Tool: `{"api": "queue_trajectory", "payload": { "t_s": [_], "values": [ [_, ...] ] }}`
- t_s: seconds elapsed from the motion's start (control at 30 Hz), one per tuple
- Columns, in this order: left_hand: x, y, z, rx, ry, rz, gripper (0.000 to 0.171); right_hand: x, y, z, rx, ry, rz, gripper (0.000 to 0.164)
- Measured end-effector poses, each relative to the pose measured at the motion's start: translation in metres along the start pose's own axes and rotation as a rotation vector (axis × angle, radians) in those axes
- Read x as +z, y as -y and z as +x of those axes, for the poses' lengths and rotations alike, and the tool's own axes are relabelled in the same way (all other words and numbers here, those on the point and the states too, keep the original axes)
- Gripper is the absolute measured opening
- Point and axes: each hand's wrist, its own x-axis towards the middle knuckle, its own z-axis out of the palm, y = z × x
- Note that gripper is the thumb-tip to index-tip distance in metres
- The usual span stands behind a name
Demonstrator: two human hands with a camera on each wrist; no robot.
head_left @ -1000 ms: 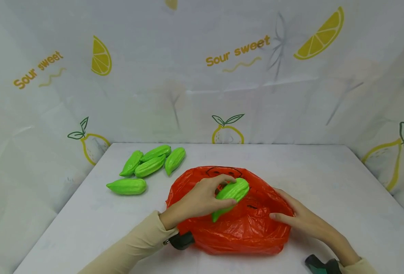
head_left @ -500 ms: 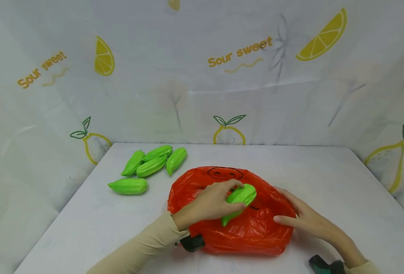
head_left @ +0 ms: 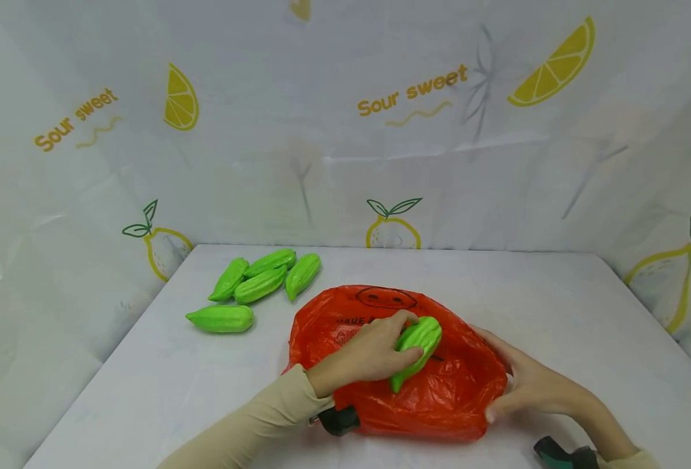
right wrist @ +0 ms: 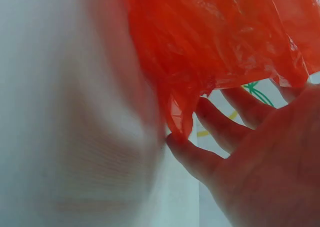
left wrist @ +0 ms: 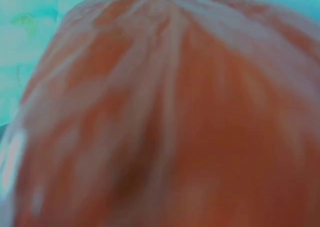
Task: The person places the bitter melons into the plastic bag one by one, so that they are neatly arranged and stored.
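In the head view my left hand [head_left: 371, 352] grips a bright green, ribbed bitter melon [head_left: 424, 337] between thumb and fingers. It is tilted, pointed end down, over the open mouth of a red plastic bag [head_left: 421, 417]. My right hand [head_left: 535, 384] is at the bag's right side, its fingers partly hidden behind the plastic. In the right wrist view, that hand's fingers [right wrist: 220, 124] are spread and fairly straight, with the thumb tip right at the bag's edge. Blurred red plastic [left wrist: 225, 127] fills most of the left wrist view, hiding the left hand there.
Several more bitter melons [head_left: 260, 285] lie at the table's back left, one [head_left: 221, 319] apart and nearer the front. The white table [head_left: 556, 293] meets a lemon-printed backdrop [head_left: 298, 130] at its back and sides.
My left hand has carried the bitter melon slightly right and lower over the bag. My right thumb has moved down and outward from the bag's front side.
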Motion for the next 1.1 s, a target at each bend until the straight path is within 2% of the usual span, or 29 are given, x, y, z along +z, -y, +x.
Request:
{"api": "queue_trajectory", "payload": {
  "t_s": [0.1, 0.27, 0.5, 0.77, 1.0, 1.1],
  "values": [
    [0.004, -0.001, 0.001, -0.019, 0.009, -0.002, 0.046, 0.003, 0.000, 0.001, 0.009, -0.022, 0.013, 0.104],
    [0.008, -0.005, 0.002, -0.043, 0.017, 0.004, 0.046, 0.007, 0.000, 0.001, -0.024, -0.066, -0.006, 0.097],
    [0.017, -0.009, 0.007, -0.043, 0.039, -0.017, 0.044, 0.007, -0.001, 0.002, -0.028, -0.058, -0.006, 0.096],
    [0.027, -0.011, 0.009, -0.049, 0.082, 0.007, 0.045, 0.007, -0.001, 0.002, -0.006, -0.062, -0.051, 0.098],
    [0.025, -0.006, 0.007, -0.060, 0.192, -0.167, 0.059, 0.008, 0.000, 0.002, -0.003, -0.069, -0.077, 0.099],
    [0.023, -0.005, 0.006, -0.035, 0.230, -0.190, 0.066, 0.008, 0.000, 0.001, -0.004, -0.072, -0.085, 0.098]
  ]
}}
